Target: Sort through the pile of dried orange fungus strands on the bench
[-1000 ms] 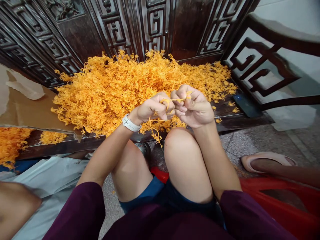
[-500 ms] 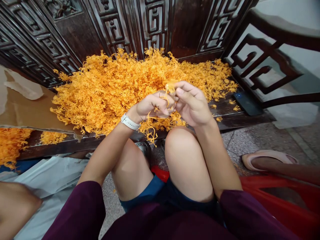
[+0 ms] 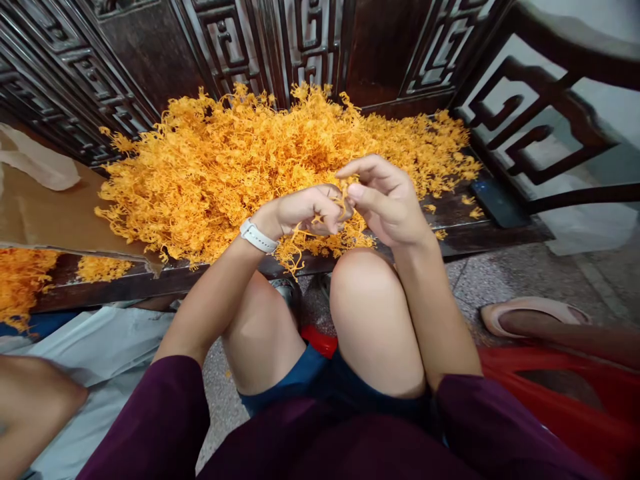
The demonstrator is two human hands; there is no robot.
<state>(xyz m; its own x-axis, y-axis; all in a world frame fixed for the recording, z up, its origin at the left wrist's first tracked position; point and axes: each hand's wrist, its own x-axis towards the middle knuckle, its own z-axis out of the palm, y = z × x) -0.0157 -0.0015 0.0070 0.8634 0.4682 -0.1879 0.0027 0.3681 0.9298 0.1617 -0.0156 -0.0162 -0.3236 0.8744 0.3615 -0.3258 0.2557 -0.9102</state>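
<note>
A large heap of curly orange pieces [image 3: 215, 173] lies on a dark wooden bench [image 3: 445, 233] against a carved back. In front of the heap my left hand [image 3: 310, 210], with a white band on its wrist, is closed round an orange strand piece [image 3: 299, 243] whose ends dangle below the fingers. My right hand [image 3: 383, 200] meets it from the right, thumb and forefinger pinching orange strands beside the left fingers. How the strands run between the fingertips is partly hidden.
A phone [image 3: 500, 202] lies at the bench's right end by the armrest. Brown cardboard [image 3: 60, 213] and a smaller orange pile [image 3: 25, 280] are at the left. Another person's knee [image 3: 35, 407] is lower left; a sandalled foot [image 3: 535, 317] and red stool [image 3: 550, 387] are right.
My right forefinger has lifted and moved slightly left over the left fist. The pale orange bit at the fingertips sits lower, and the dangling strands have shifted up and left.
</note>
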